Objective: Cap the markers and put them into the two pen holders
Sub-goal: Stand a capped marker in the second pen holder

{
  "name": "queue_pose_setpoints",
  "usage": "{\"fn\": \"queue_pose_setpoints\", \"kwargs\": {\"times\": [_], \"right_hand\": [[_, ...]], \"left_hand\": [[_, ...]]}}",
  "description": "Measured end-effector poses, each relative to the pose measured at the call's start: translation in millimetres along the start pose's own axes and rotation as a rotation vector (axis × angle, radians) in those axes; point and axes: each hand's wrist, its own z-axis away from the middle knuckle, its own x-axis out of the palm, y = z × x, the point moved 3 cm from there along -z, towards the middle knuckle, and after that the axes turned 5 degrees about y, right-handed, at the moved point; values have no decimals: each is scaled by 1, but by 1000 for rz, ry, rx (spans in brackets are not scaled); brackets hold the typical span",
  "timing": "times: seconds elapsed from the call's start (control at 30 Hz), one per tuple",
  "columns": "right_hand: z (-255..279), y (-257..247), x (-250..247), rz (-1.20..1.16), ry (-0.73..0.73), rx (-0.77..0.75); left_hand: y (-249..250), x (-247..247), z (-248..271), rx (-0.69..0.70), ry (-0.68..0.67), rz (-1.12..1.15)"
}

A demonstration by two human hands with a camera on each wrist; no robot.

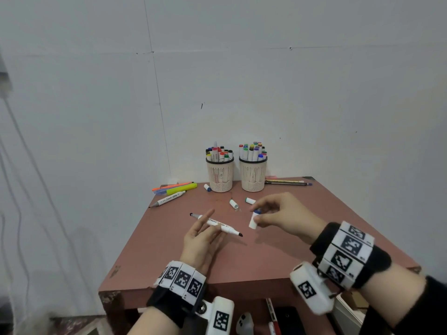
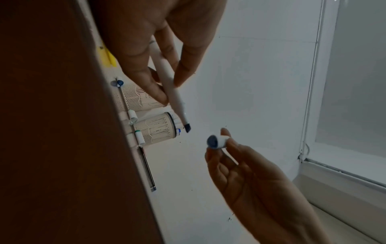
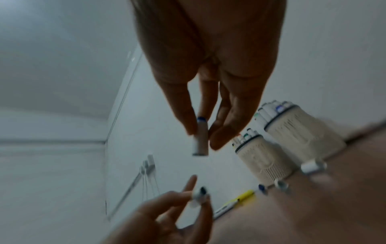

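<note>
So the left hand (image 1: 202, 240) has its fingers pinched round a white marker (image 1: 215, 223) that's uncapped at both ends, and the right hand (image 1: 281, 217) is pinching a white cap with a blue end (image 1: 254, 220) between thumb and fingertips. The two are close but not touching, with the cap just beyond the marker's dark chisel tip, hovering over the tabletop (image 1: 266, 257).

Biggest risk imo, going by size of stuff: the two pen holders (image 1: 220, 175) (image 1: 253, 175) out past both hands are already packed. Shoving one more marker in could jam it against the others, or tip a holder, since they look light.

Next, the marker itself. The left hand is holding it mid-barrel, pretty loosely from what I can see, so pushing a cap on from the end could slide it back through the fingers instead of clicking shut.

Then the cap. Its blue end may not match this marker; the tip looks dark, can't really tell the ink colour. There's also a green-ended cap (image 1: 250, 200), another white cap (image 1: 233, 204) and a blue-ended one (image 1: 207, 187) lying between the hands and the holders, so a mix-up is easy.

Smallest: that exposed tip. If the cap comes in crooked, it'll mash the tip or ink the fingers.
</note>
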Motion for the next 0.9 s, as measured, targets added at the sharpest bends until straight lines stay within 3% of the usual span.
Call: {"fn": "queue_pose_setpoints", "kwargs": {"times": [0.1,0.23,0.4,0.9], "right_hand": [[11,13,11,-367,127,69],[13,36,25,-686,300,135],[8,61,48,-994,360,257],[8,74,54,-883,265,220]], "left_hand": [[0,-3,-3,15,2,62],[-3,-6,-7,28,24,90],[-3,-9,-10,54,63,124],[-3,-7,-5,102,34,55]]}}
